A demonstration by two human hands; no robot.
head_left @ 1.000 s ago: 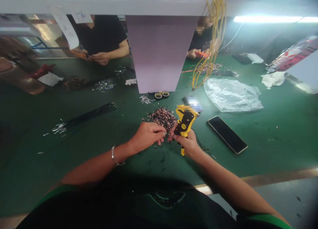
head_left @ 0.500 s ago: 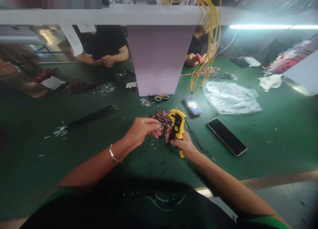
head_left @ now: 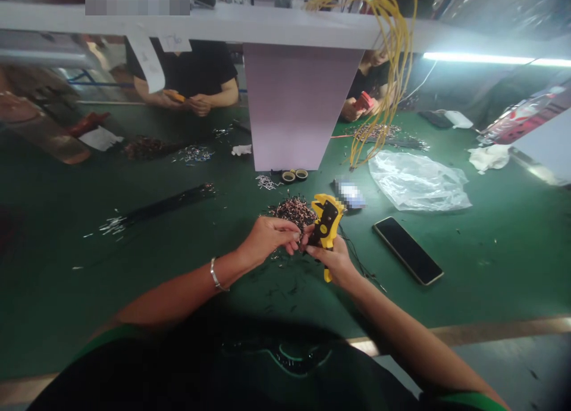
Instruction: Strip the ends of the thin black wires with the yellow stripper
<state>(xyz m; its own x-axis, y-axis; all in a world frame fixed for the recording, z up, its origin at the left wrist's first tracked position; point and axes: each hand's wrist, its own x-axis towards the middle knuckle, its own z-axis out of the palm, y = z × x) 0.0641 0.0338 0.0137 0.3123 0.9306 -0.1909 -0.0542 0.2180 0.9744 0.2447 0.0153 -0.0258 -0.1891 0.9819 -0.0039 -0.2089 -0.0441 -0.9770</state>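
Note:
My right hand point(head_left: 334, 257) is wrapped round a yellow and black wire stripper point(head_left: 328, 220), held upright with its jaws at the top. My left hand point(head_left: 277, 238) is closed in a pinch, its fingertips close to my right fingers; what it pinches is too small to make out. Just beyond the hands lies a heap of short dark wires with bare copper ends point(head_left: 292, 209), partly hidden by my fingers. A few thin dark wires point(head_left: 357, 256) trail over the table to the right of the tool.
Right of my hands lies a phone point(head_left: 408, 250), with a clear plastic bag point(head_left: 419, 179) behind it. Tape rolls point(head_left: 294, 176) and small metal terminals point(head_left: 266, 182) sit by the post point(head_left: 307, 113). A dark wire bundle point(head_left: 156, 207) lies left. Co-workers sit opposite; yellow cables point(head_left: 401, 60) hang down.
My left hand has shifted slightly right and nearer to me, its fingertips now closer to my right fingers. More of the wire heap shows. The whole view has shifted a little.

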